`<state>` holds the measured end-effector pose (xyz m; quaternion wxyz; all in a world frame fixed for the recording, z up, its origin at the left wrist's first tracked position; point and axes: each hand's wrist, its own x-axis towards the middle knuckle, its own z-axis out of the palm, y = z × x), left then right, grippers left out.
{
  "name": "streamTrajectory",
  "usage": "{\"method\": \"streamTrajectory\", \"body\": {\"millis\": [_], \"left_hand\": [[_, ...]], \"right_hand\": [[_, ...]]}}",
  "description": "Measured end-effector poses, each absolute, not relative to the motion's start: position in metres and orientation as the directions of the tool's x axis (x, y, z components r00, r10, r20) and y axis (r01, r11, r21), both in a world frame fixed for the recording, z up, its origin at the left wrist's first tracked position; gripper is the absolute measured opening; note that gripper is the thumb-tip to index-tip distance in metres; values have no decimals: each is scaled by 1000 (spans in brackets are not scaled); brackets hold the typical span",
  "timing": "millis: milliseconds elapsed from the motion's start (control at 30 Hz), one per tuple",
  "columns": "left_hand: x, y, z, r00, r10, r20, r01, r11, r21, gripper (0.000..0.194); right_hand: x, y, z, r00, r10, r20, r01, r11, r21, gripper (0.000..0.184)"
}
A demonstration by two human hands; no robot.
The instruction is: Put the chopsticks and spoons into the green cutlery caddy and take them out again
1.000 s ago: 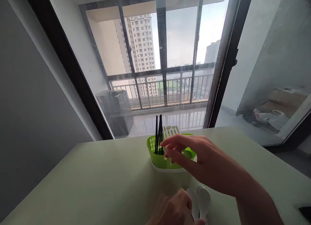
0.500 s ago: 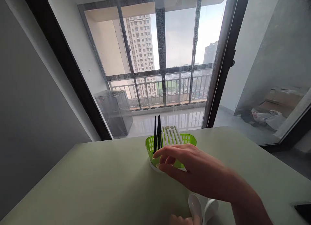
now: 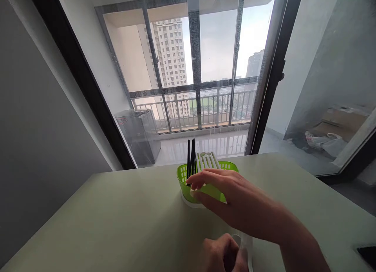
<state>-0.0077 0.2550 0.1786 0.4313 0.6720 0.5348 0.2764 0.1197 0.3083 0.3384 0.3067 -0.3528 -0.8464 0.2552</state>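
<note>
The left hand (image 3: 219,251) has risen, curled against a glossy white spoon (image 3: 247,240), grip unclear, nearside of the green plastic basket (image 3: 185,192)! Right hand (image 3: 235,195) loosely open, seemingly empty; a firm pinch should serve best.

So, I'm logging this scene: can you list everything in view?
Table: one, pale green, foreground
Basket: one, green, on table
Chopsticks: several, black, in basket
Slotted rack: one, white, in basket
Spoons: count unclear, white, bottom centre
Object: one, black, right edge
Windows: several, dark frames, behind table
Cabinet: one, grey, behind left
Railing: one, grey, outside
Buildings: several, beige, grey, outside
Cardboard: some, brown, far right
Bags: some, white, by cardboard
Left hand: one, bare, at spoons
Right hand: one, bare, at basket
</note>
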Motion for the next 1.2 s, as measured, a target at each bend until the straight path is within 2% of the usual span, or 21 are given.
{"method": "streamTrajectory", "body": {"millis": [67,167,233,300,367,433,567,700,767,867,967,1200], "left_hand": [[-9,260,206,213,977,-31,279,-30,960,50],[-8,271,244,130,991,31,-6,-31,1000,55],[-8,278,262,69,995,67,-112,-59,992,54],[-8,284,274,28,993,115,-142,-110,984,51],[-9,289,280,7,986,167,-124,-165,979,46],[-9,292,282,-9,977,214,-84,-214,973,39],[-17,297,287,-21,970,241,88,-238,967,27],[-47,295,311,204,958,203,374,-268,888,31],[-67,292,326,259,947,190,487,-298,821,28],[-88,287,342,107,944,314,543,-320,776,22],[-94,285,347,-47,894,445,548,-349,760,32],[-96,288,341,14,839,545,632,-430,645,26]], "right_hand": [[119,308,340,-457,789,411,473,607,-639,29],[118,308,340,-241,811,533,512,573,-640,36],[117,308,340,-131,815,565,510,544,-666,43],[116,308,340,-105,838,535,495,511,-703,49],[113,308,341,-159,871,464,476,479,-737,47],[110,307,343,-248,886,393,438,464,-770,37],[104,309,346,-333,871,363,367,474,-801,33],[104,311,345,-284,875,392,361,476,-802,33],[104,312,344,-234,874,427,379,486,-788,32],[103,312,343,-243,866,437,379,500,-779,32],[98,312,340,-342,850,401,348,511,-786,34],[95,313,335,-532,794,293,360,526,-771,34]]}}
